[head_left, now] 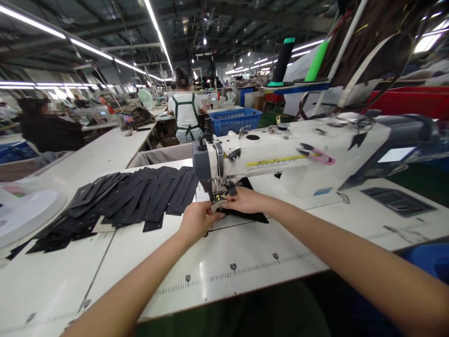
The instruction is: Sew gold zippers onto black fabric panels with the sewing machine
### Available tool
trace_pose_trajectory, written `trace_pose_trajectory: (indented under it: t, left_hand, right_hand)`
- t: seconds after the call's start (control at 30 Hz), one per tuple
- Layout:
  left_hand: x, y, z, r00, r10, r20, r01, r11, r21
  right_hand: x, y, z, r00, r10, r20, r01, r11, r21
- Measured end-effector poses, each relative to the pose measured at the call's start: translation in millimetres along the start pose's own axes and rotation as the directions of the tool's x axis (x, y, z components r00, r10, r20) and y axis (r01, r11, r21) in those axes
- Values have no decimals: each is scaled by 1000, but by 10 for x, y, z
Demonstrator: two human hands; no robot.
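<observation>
A white sewing machine [266,154] stands across the worktable. Below its needle, my left hand [198,220] and my right hand [242,200] meet at a small light-coloured piece [218,204], the left with fingers closed at its near left edge, the right with fingers pressed on it from the right. Under and beside the right hand lies a black piece [257,216], partly hidden by that hand. To the left, many dark flat pieces with slots [133,196] lie in an overlapping row on the white table [196,262].
A white round object [31,215] is at the far left. Pink-handled snips [321,156] rest on the machine. Thread cones [316,61] stand behind it. A blue basket [235,120] and a person in a green-strapped apron [184,110] are beyond.
</observation>
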State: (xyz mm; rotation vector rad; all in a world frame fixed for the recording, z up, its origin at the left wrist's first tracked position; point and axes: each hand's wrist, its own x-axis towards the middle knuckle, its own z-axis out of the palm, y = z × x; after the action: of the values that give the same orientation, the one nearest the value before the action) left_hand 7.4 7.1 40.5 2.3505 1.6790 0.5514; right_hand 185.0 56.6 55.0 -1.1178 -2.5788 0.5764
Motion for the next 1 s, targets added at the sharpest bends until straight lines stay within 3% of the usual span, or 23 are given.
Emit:
trace_pose_trajectory:
  t: [0.1,0.23,0.37,0.43,0.57,0.7,1.0]
  left_hand:
    - [-44,-5,36,999,37,-23,-37,999,-5]
    - [-223,23,181,991,133,-35,-133,991,-9]
    - [-308,36,261,982,186,-4,-186,982,-27]
    - [-271,25,208,986,167,27,-166,985,-45]
    - [-67,-29,-13,984,96,150,-80,991,-108]
    - [124,-72,-161,958,90,272,-38,981,-189]
    - [85,-102,-129,962,112,248,-63,979,-196]
  right_hand:
    - [-134,-79,51,999,-32,-15,32,999,-12]
    - [-436,-182,407,986,-85,-144,70,992,-103]
    - [-556,-155,675,949,-181,-258,136,974,-182]
    - [-552,-129,652,944,-189,-269,133,968,-213]
    - [-495,-96,419,977,-44,-207,-10,967,-255]
    - [-408,-37,236,987,-27,-159,-10,974,-228]
    - [-335,-89,324,973,-44,-227,-3,979,-202]
